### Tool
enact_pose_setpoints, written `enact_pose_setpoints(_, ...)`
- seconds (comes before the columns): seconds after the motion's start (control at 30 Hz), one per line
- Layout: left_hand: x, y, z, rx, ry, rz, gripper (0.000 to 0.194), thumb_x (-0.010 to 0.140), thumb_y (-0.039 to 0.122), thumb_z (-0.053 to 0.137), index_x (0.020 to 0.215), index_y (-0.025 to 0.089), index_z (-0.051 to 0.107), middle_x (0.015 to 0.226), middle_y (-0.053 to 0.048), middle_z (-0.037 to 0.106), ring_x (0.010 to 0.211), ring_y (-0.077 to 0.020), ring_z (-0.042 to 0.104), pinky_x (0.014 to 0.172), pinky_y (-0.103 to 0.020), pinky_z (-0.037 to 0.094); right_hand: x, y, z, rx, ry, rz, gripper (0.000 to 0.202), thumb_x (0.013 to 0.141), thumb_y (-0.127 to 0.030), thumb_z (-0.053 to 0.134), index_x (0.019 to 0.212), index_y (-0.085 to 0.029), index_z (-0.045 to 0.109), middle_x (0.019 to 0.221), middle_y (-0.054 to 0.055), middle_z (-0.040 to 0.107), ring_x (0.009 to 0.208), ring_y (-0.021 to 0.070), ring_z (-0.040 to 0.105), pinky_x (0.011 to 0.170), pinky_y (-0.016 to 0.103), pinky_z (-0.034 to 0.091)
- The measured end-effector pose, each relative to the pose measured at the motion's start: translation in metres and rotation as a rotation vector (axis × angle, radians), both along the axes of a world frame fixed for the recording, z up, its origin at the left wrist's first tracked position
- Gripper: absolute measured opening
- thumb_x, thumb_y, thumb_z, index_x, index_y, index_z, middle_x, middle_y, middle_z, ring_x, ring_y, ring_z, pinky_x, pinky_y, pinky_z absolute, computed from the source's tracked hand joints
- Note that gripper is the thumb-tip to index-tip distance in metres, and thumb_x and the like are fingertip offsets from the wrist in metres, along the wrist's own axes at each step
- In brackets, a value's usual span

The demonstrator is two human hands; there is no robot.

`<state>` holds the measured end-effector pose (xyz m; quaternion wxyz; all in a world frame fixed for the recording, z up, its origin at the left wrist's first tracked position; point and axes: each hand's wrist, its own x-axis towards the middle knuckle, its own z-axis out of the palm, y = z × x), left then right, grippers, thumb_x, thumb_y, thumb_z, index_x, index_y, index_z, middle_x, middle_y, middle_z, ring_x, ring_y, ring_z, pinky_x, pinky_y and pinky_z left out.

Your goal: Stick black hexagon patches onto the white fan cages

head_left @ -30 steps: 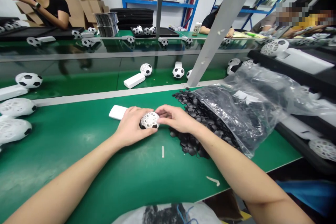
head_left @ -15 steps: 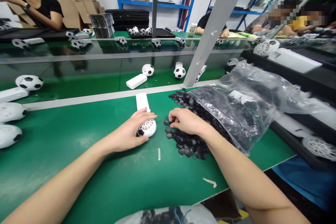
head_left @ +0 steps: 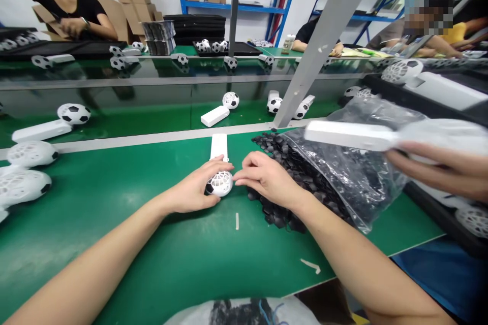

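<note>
A white device with a football-patterned round head [head_left: 220, 183] and a flat white handle lies on the green table [head_left: 171, 259]. My left hand [head_left: 194, 185] is wrapped round the left side of its head. Beside the head's right edge is my right hand [head_left: 263, 177], its fingertips pinched together; whatever they hold is too small to make out. Under and behind that hand lies a pile of small black pieces [head_left: 282, 213], spilling from a clear plastic bag [head_left: 343, 152].
At the right, another person's hand [head_left: 438, 165] holds a blurred white device [head_left: 346, 134] above the bag. A slanted metal post [head_left: 328, 45] stands behind the pile. More devices [head_left: 34, 154] sit at the left. People work across the line [head_left: 152, 111].
My right hand has moved left from the black pieces to the device's head. A person's hand with a white device has entered from the right. The view has shifted slightly.
</note>
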<state>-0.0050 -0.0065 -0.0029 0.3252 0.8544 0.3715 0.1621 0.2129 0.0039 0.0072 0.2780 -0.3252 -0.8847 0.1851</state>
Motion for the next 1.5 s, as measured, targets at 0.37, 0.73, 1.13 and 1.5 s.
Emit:
enact_pose_setpoints(0.37,0.002,-0.003,0.001,0.011,0.000,0.041,0.064,0.068,0.008,0.050,0.127,0.025,0.035,0.140,-0.004,0.032,0.134,-0.0221,0.016,0.108,-0.044,0.021,-0.005,-0.009,0.003,-0.526,0.140,-0.022,0.007,0.085,-0.020,0.047,0.090,-0.021,0.051,0.077,-0.001,0.061,0.064,0.0116,0.059,0.049,0.019,0.047)
enact_pose_setpoints(0.73,0.004,-0.006,0.002,0.016,0.016,0.075,0.063,0.066,0.006,0.051,0.125,0.023,0.038,0.139,-0.005,0.034,0.133,-0.0231,0.018,0.108,-0.042,0.023,-0.004,-0.011,0.004,-0.464,0.031,-0.061,0.015,0.089,-0.021,0.037,0.101,-0.018,0.046,0.077,0.002,0.061,0.063,0.0107,0.059,0.055,0.021,0.048)
enact_pose_setpoints(1.13,0.007,-0.006,0.000,0.017,-0.032,0.095,0.058,0.067,0.011,0.056,0.122,0.022,0.042,0.135,-0.006,0.039,0.133,-0.0224,0.019,0.108,-0.041,0.021,-0.004,-0.010,0.007,-0.212,0.099,-0.079,0.006,0.081,-0.020,0.055,0.077,-0.018,0.060,0.081,0.002,0.058,0.076,0.0141,0.055,0.072,0.028,0.044)
enact_pose_setpoints(1.5,0.010,-0.006,-0.001,-0.004,-0.076,0.146,0.044,0.074,0.026,0.056,0.117,0.023,0.044,0.130,-0.007,0.043,0.132,-0.0239,0.020,0.105,-0.044,0.024,-0.022,-0.008,-0.014,-0.495,0.274,-0.063,0.006,0.072,-0.014,0.063,0.067,-0.016,0.060,0.071,-0.002,0.057,0.067,0.0103,0.053,0.064,0.023,0.042)
